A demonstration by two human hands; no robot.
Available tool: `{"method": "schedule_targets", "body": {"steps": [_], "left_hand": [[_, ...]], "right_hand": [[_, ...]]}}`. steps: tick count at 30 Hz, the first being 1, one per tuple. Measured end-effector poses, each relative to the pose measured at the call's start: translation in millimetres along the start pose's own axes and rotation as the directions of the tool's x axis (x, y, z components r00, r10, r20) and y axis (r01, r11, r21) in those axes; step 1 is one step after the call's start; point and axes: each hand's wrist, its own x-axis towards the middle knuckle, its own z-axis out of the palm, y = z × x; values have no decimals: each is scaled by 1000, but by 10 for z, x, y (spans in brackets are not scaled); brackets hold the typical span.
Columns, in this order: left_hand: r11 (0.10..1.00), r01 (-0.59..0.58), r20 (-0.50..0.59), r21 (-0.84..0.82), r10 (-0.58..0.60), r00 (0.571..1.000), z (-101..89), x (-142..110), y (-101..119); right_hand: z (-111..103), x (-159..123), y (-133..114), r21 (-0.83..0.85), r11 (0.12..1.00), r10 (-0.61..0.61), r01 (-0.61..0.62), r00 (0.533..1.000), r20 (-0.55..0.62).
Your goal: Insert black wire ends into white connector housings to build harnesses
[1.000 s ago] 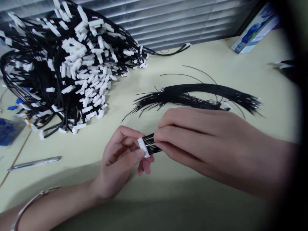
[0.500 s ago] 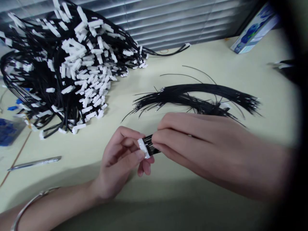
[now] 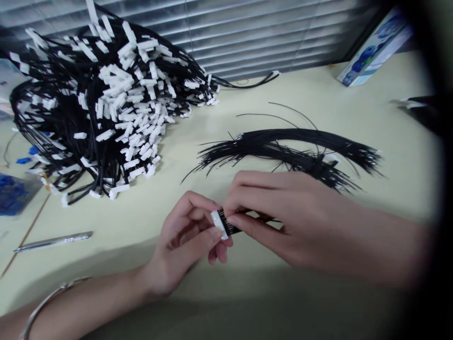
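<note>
Between the thumb and fingers of my left hand (image 3: 193, 233) is a white wire connector (image 3: 220, 225), held near the middle of the view. A row of black wires (image 3: 231, 227) runs out of the connector's right side. My right hand (image 3: 272, 208) pinches these wires close to the connector, its thumb and fingertips pressed on them. The far part of the wires is mostly hidden behind my right hand. Beyond the hands, loose bundles of black wires (image 3: 300, 136) with small metal tips lie on the table.
A big heap of black cables with white connectors (image 3: 116, 113) fills the back left. A silver pen (image 3: 53, 241) and a bag of blue parts (image 3: 14, 193) lie at the left. A blue and white box (image 3: 371, 49) stands at the back right, near window blinds (image 3: 247, 35).
Both hands and the connector appear slightly further right and lower. My right thumb has shifted along the wires, parting from the palm. The whole view has also moved a little.
</note>
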Motion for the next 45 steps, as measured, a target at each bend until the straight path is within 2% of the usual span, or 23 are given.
{"method": "schedule_targets", "body": {"steps": [3, 6, 8, 11, 13, 18, 22, 27, 32, 45], "left_hand": [[994, 104, 31, -23, -104, 994, 31, 16, 9], [980, 193, 49, -43, -191, 980, 58, 30, 10], [975, 216, 39, -50, -214, 976, 68, 38, 8], [975, 219, 25, -45, -218, 976, 71, 52, 8], [975, 219, 24, -43, -218, 976, 68, 64, 9], [973, 227, 11, -47, -226, 974, 55, 86, 5], [973, 227, 17, -44, -226, 974, 52, 91, -13], [972, 229, 17, -41, -229, 973, 60, 95, -7], [974, 222, 20, -51, -221, 975, 61, 97, -7], [967, 256, -15, -20, -256, 967, 71, 117, 15]], "right_hand": [[-70, 90, 142, 68, 990, 116, -120, 992, 58], [-23, 146, 445, -60, 986, 156, -158, 987, -48], [63, 160, 684, -153, 977, 137, -151, 985, -100], [179, 153, 957, -261, 962, 66, -79, 996, -56], [210, 138, 1039, -314, 949, 30, -38, 999, -31], [192, 123, 1047, -441, 896, -34, 46, 999, 36], [187, 130, 1057, -479, 869, -87, 123, 991, 97], [202, 128, 1035, -446, 883, -121, 149, 989, 90], [205, 128, 960, -397, 885, -198, 242, 969, 151], [161, 110, 895, -401, 860, -228, 316, 940, 253]]}}
